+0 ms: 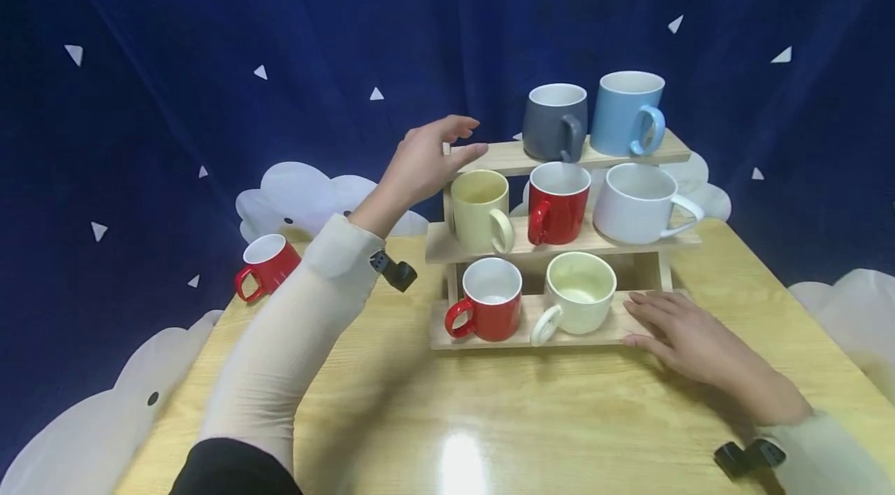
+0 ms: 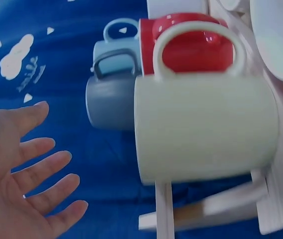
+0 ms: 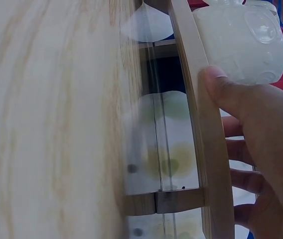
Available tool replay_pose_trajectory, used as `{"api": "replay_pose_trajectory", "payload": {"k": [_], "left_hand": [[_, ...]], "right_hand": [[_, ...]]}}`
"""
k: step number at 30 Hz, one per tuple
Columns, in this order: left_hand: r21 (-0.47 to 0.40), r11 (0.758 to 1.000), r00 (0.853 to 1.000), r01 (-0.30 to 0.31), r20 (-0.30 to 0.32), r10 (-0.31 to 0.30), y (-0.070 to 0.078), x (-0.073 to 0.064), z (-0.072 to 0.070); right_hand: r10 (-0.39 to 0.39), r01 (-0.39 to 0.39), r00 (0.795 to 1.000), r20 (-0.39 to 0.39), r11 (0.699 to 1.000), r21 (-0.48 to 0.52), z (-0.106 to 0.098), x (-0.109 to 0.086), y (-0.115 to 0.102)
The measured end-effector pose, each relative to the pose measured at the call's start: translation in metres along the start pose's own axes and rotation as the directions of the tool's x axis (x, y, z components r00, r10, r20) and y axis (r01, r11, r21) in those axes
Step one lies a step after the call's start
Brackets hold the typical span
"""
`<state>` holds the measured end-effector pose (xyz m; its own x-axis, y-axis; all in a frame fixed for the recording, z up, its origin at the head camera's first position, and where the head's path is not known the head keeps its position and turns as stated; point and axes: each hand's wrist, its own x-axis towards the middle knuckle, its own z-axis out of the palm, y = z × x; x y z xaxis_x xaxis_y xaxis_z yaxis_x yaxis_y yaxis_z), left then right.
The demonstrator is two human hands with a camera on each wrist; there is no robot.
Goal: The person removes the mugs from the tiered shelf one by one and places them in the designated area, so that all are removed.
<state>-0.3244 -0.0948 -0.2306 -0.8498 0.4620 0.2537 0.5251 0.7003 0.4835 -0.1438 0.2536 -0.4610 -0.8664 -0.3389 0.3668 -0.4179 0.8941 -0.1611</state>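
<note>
A three-tier wooden rack carries several mugs. My left hand hovers at the left end of its top shelf, fingers spread and holding nothing. Just below that hand, a pale yellow mug stands on the middle shelf; it looms large beside the left hand in the left wrist view. My right hand rests on the right end of the bottom shelf, its thumb against the front edge in the right wrist view. Closest to it is a cream mug, with a red mug to the left.
On the top shelf stand a grey mug and a light blue mug. The middle shelf also bears a red mug and a white mug. Another red mug lies tilted at the table's left edge, partly behind my left sleeve.
</note>
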Motion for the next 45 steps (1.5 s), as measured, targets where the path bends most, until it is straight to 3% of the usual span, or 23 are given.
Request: {"api": "replay_pose_trajectory", "payload": {"k": [5, 11, 18, 21, 31, 37, 41, 45], "left_hand": [[-0.024, 1.0, 1.0, -0.009, 0.019, 0.009, 0.02, 0.012, 0.012], [-0.071, 0.997, 1.0, -0.029, -0.002, 0.029, 0.041, 0.027, 0.028], [-0.128, 0.991, 0.998, 0.042, 0.054, -0.036, 0.06, 0.044, 0.046], [-0.114, 0.992, 0.997, 0.059, 0.05, -0.054, 0.066, 0.048, 0.054], [-0.005, 0.998, 0.998, 0.055, -0.035, -0.055, 0.087, 0.052, 0.076], [0.052, 0.997, 0.992, 0.055, -0.12, -0.048, 0.093, 0.052, 0.096], [0.042, 0.997, 0.981, 0.064, -0.186, -0.055, 0.094, 0.053, 0.103], [-0.029, 0.997, 0.971, 0.078, -0.226, -0.083, 0.094, 0.056, 0.106]], "right_hand": [[-0.012, 0.012, 1.0, -0.017, 1.0, 0.004, 0.0, -0.001, 0.001], [-0.024, 0.024, 0.999, -0.028, 1.0, 0.001, -0.001, -0.001, -0.001], [-0.022, 0.021, 0.999, -0.037, 1.0, -0.011, -0.003, 0.001, -0.002], [-0.023, 0.022, 0.999, -0.039, 1.0, -0.009, -0.002, 0.002, -0.002], [-0.032, 0.032, 0.998, -0.053, 0.999, -0.006, -0.001, 0.001, -0.001], [-0.021, 0.021, 0.999, -0.049, 1.0, 0.001, -0.001, -0.002, -0.002], [-0.022, 0.022, 0.998, -0.053, 1.0, -0.002, -0.001, -0.002, -0.001], [-0.017, 0.017, 0.999, -0.048, 1.0, -0.002, -0.003, 0.0, -0.002]]}}
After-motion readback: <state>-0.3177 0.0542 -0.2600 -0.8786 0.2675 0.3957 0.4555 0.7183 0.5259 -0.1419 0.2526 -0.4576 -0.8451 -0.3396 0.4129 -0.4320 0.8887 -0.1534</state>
